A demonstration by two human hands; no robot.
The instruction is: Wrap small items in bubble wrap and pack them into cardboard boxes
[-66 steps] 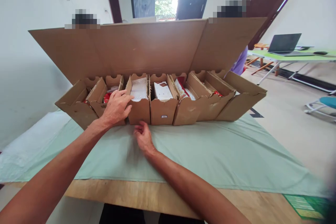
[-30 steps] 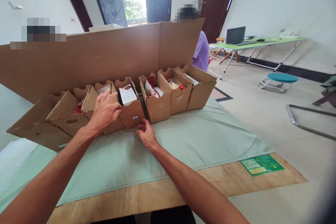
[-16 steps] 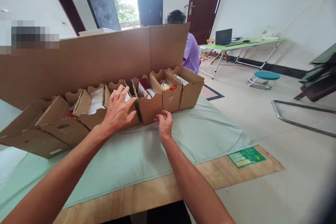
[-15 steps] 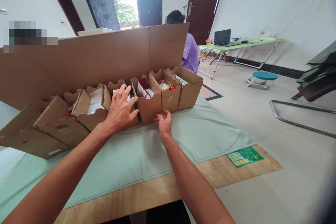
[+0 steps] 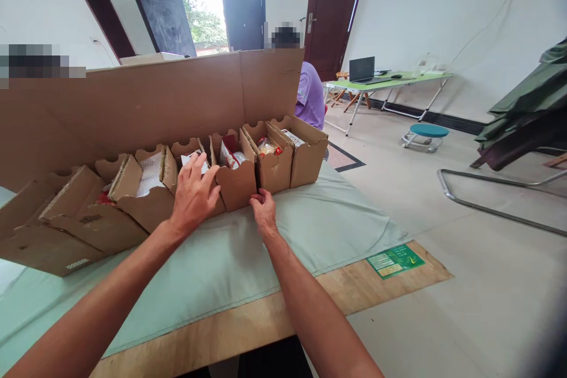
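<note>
A row of several small open cardboard boxes (image 5: 274, 168) stands on a pale green cloth (image 5: 310, 230), in front of a tall cardboard sheet (image 5: 146, 100). The boxes hold white and red packets. My left hand (image 5: 193, 195) lies with fingers spread over the front and top of one middle box (image 5: 220, 204). My right hand (image 5: 264, 211) touches the bottom front corner of the neighbouring box (image 5: 238, 183), fingers curled against the cardboard. Boxes at the left lean outward.
The cloth covers a wooden table (image 5: 248, 325) with a green card (image 5: 395, 260) near its right corner. A person in a purple shirt (image 5: 310, 94) sits behind the cardboard. Further right are a green table with a laptop (image 5: 362, 69), a teal stool (image 5: 423, 133) and a metal frame (image 5: 496, 207).
The view has swung to the right. My right hand slid from the middle box's base along the row to the neighbouring box; my left hand shifted one box rightward and stays spread on top.
</note>
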